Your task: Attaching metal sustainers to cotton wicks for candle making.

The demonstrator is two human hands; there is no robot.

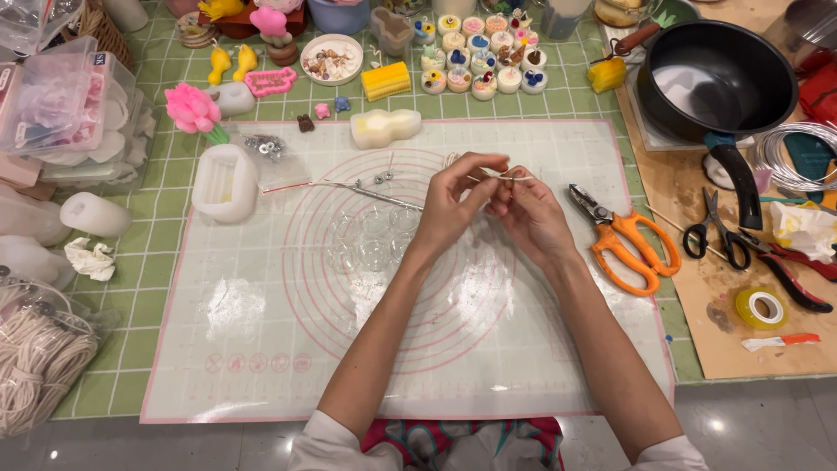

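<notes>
My left hand (455, 202) and my right hand (528, 212) meet above a white silicone mat (261, 349) with pink rings. Both pinch a thin pale wick (504, 175) between thumb and fingertips; its end sticks out to the right. Several small clear glass cups (370, 240) stand on the mat just left of my left wrist. A thin metal rod (366, 192) lies slanted beside them, with small metal wick tabs (382, 177) near it.
Orange-handled pliers (623, 244) lie right of my hands, black scissors (719, 231) and a tape roll (760, 307) beyond. A black pan (719, 78) sits at top right. White moulds (225, 181), decorated small candles (484, 52) and a wick bundle (35, 362) line the back and left.
</notes>
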